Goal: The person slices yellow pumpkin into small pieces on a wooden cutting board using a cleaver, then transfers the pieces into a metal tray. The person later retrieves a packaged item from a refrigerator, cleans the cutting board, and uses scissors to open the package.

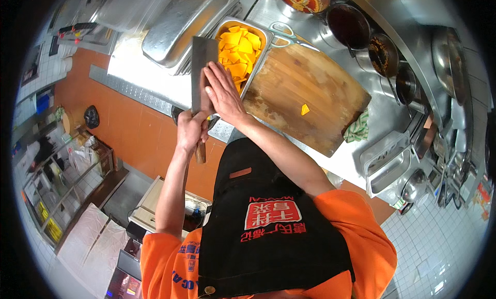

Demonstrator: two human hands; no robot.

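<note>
My left hand (192, 131) is closed round the wooden handle of a cleaver (201, 76), whose broad dark blade points away from me. My right hand (225, 90) lies with extended fingers flat on the blade, its palm side hidden. Beside the blade, a rectangular steel pan (269, 39) holds many thin slices of orange-yellow vegetable, possibly pumpkin (245, 45). To its right, one small yellow piece (305, 109) rests on a worn wooden cutting board (325, 84). The blade is over the pan's left edge and the counter; whether it touches the pan cannot be told.
Scissors (288, 37) lie at the board's far edge. Several pots with sauces (348, 26) stand beyond. Stacked steel trays (178, 26) are at the left. A green-striped cloth (357, 128) touches the board's right corner, near empty steel pans (387, 165). The counter's front edge (135, 91) runs before me.
</note>
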